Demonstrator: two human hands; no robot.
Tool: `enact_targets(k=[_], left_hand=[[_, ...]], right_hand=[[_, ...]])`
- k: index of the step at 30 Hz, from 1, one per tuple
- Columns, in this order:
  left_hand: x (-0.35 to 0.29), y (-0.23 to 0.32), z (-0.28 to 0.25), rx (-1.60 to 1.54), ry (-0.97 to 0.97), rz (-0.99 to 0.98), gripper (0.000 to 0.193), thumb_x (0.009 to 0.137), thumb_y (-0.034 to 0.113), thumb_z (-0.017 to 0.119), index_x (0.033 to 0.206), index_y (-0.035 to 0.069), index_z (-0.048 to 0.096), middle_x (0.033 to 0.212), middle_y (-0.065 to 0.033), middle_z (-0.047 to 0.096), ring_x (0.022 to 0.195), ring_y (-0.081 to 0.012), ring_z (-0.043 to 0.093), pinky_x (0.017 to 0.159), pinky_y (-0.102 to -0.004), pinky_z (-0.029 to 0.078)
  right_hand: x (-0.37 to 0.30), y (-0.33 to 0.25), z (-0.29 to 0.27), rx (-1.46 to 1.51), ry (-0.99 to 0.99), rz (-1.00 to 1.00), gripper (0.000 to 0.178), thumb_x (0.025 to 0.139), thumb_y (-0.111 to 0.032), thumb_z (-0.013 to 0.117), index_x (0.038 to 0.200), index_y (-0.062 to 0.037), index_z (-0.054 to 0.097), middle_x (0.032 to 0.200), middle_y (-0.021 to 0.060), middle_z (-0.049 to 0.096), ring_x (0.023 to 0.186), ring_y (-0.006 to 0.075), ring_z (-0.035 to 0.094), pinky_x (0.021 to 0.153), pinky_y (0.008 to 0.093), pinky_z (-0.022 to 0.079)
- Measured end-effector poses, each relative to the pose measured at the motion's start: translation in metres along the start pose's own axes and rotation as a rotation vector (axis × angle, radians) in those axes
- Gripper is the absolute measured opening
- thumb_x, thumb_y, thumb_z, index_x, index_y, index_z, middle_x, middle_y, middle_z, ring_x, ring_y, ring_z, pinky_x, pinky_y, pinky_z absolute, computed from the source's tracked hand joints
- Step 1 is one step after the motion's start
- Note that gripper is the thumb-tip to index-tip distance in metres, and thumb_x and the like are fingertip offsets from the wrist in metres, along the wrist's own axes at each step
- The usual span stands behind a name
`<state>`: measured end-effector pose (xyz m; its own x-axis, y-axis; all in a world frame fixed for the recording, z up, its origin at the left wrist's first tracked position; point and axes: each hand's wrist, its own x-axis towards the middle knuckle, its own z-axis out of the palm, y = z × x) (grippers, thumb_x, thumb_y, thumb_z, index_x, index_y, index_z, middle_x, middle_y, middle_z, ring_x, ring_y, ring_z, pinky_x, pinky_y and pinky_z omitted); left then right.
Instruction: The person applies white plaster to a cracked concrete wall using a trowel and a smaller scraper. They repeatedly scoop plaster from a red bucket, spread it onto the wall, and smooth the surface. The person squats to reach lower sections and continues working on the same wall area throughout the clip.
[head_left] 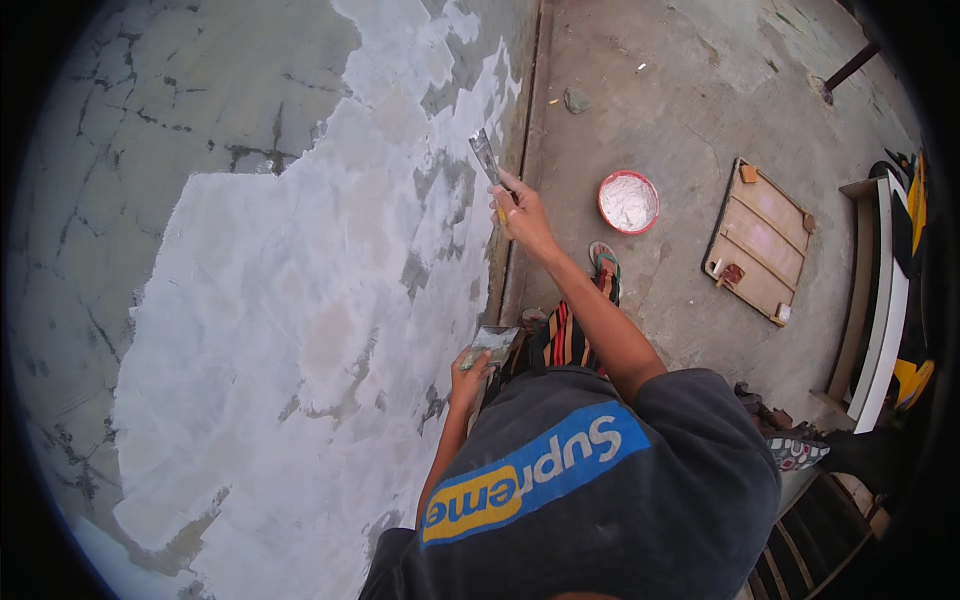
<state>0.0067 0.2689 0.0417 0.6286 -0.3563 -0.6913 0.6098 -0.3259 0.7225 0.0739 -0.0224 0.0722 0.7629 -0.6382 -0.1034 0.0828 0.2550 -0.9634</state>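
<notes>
My right hand (522,217) is closed round the handle of a putty knife (484,157). The knife's blade is over the white-patched part of the wall (290,260); whether it touches, I cannot tell. Lower down, close to my body, my left hand (468,378) grips a broad flat scraper (494,344) with whitish smears on its plate. White putty covers much of the wall in uneven patches, with grey showing through between them. A red-rimmed bowl (629,202) of white putty stands on the ground to the right of my right forearm.
A framed wooden panel (762,240) lies on the concrete floor (690,110) at the right. Past it are a white-edged bench-like piece (878,300) and yellow objects. A stone (576,100) lies near the wall's foot. My sandalled foot (605,262) is beside the bowl.
</notes>
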Motion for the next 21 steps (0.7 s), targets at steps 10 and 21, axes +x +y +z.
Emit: enact_targets(k=[10,21], left_hand=[[0.001,-0.016,-0.012,-0.008,0.062,-0.048,0.051,0.086,0.020,0.071,0.125,-0.007,0.051,0.108,-0.0101,0.064,0.096,-0.0173,0.062,0.079,-0.0299,0.053],[0.002,-0.016,-0.007,-0.008,-0.026,-0.083,0.063,0.085,0.020,0.072,0.132,-0.012,0.044,0.110,-0.0147,0.063,0.095,-0.0190,0.062,0.078,-0.0294,0.053]], right_hand=[[0.014,0.010,0.082,-0.349,0.085,-0.188,0.049,0.094,-0.005,0.047,0.141,0.0036,0.037,0.110,0.0190,0.041,0.094,0.0304,0.050,0.088,0.0369,0.042],[-0.015,-0.014,0.063,-0.385,-0.069,-0.252,0.047,0.092,-0.009,0.050,0.139,-0.0022,0.045,0.096,0.0138,0.046,0.075,0.0199,0.048,0.074,0.0333,0.044]])
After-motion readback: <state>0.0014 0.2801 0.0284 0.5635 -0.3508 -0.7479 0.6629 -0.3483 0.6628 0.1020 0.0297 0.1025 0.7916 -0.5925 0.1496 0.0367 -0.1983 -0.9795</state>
